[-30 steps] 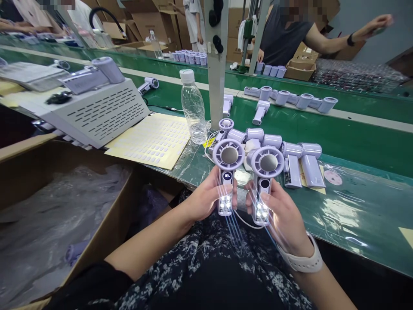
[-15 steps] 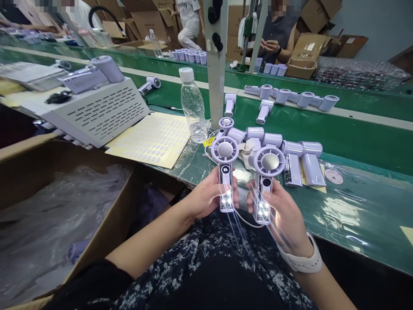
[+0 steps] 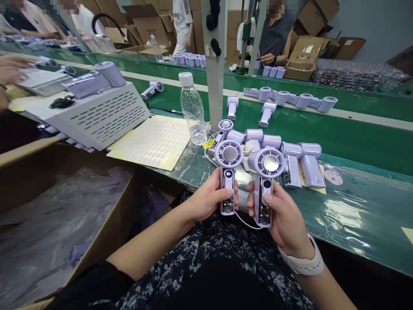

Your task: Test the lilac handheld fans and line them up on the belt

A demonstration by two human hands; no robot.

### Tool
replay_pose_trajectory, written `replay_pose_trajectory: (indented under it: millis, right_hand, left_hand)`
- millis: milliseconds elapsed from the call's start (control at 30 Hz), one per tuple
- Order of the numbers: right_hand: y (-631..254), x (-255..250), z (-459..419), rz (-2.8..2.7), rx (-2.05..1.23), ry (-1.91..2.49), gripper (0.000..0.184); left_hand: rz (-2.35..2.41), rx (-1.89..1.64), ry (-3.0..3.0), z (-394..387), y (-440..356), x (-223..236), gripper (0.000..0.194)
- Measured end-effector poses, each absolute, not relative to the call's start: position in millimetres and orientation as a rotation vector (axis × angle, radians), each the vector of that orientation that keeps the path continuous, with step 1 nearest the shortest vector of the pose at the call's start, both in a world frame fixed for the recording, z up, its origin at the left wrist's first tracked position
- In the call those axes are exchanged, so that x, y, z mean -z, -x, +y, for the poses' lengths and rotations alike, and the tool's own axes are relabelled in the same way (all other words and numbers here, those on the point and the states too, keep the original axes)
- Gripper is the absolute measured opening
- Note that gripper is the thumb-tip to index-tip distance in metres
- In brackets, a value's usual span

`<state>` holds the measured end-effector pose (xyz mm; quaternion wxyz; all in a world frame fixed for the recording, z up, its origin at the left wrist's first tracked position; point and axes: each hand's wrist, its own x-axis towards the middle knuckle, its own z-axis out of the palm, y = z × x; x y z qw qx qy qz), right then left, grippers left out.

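Note:
My left hand is wrapped round a lilac handheld fan, thumb on the front of its handle. A small round display on that fan is lit and reads 83. Beside it, my right hand grips a second lilac handheld fan, its thumb by the button below a dark round display. Both fans stand upright, heads up and facing me, a little apart. Through the clear handle fronts, circuit parts show, with the lights there unlit. Behind them, several more fans lie on the green bench, next to a white cloth.
A clear plastic bottle stands behind a yellow sticker sheet. At left are a grey vented metal box and a carton holding plastic bags. Fans line the conveyor ledge. Co-workers sit across, and another person's hands show far left.
The bright lights in both fan handles have gone out. My hands keep their grip, and the left fan has shifted slightly right. Another person's hands have appeared at the far left.

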<state>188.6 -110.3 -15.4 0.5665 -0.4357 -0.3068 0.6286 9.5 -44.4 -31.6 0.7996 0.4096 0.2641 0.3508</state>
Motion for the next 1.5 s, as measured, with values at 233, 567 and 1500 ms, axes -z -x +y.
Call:
replay_pose_trajectory:
  millis: [233,567,1500]
  right_hand:
    - [-187.5,16.0,-110.8,-0.694,-1.469,1.009,0.025]
    - [-187.2,19.0,-112.9,-0.454,-1.510,0.895,0.034]
    - [-186.5,-6.9,-118.9,-0.449,-1.492,0.881,0.027]
  left_hand:
    - [0.559,-0.771,-0.924,-42.8,-8.0,42.6,0.045]
    - [0.804,-0.742,-1.098,-51.8,-6.3,20.8,0.081]
    - [0.347,-0.677,-0.591,-50.8,-8.5,14.0,0.039]
